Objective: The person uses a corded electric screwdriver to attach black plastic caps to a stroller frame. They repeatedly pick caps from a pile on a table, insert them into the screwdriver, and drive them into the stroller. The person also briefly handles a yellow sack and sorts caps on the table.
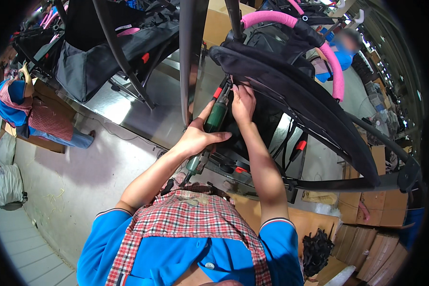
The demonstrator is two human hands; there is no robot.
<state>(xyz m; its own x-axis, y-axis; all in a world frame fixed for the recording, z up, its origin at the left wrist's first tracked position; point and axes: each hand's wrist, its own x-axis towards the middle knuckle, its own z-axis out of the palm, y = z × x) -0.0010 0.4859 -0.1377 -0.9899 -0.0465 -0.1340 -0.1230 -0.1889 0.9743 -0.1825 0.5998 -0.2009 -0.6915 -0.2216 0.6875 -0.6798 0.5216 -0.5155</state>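
Note:
My left hand is wrapped round a long green power screwdriver, whose green body shows above and below the hand. Its tip points up and away from me, to the joint of a black stroller frame. Beside that tip my right hand is closed in a pinch at the edge of the black fabric canopy. Whatever small thing its fingers hold is hidden. A pink foam-covered bar curves over the far side of the stroller. Red clips show on its lower parts.
Another black stroller stands on the metal worktable at the left. A grey upright post rises close to my left hand. One co-worker is at far left, another at far right. Cardboard boxes stand at right.

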